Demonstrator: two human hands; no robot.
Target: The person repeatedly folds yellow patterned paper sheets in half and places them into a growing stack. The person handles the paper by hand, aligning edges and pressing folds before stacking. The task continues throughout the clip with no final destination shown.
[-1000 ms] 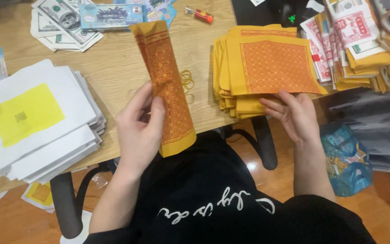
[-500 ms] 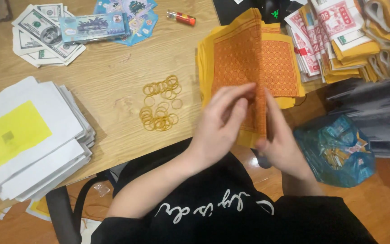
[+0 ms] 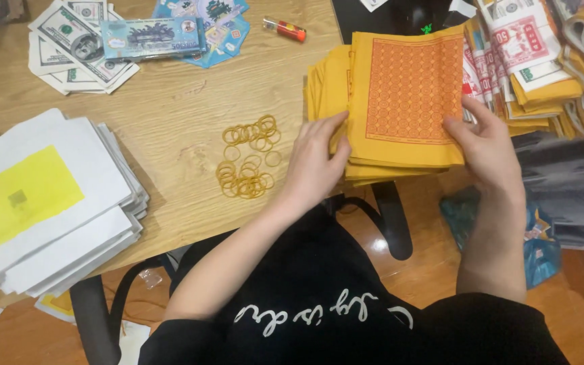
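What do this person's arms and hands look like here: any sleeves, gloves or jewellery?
Both arms are bare from above the elbow down; no sleeves reach the forearms. The left hand and right hand wear no gloves, and no rings, watch or bracelets show. The black garment with white script lettering covers the body below.

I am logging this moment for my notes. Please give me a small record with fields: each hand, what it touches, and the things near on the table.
left hand: left hand touches the left edge of the stack of yellow paper sheets with an orange printed grid
right hand: right hand holds the right edge of that stack
stack position: at the edge of the wooden table
near left hand: loose yellow rubber bands
far left: pile of white sheets with a yellow rectangle
top left: printed banknote-like papers
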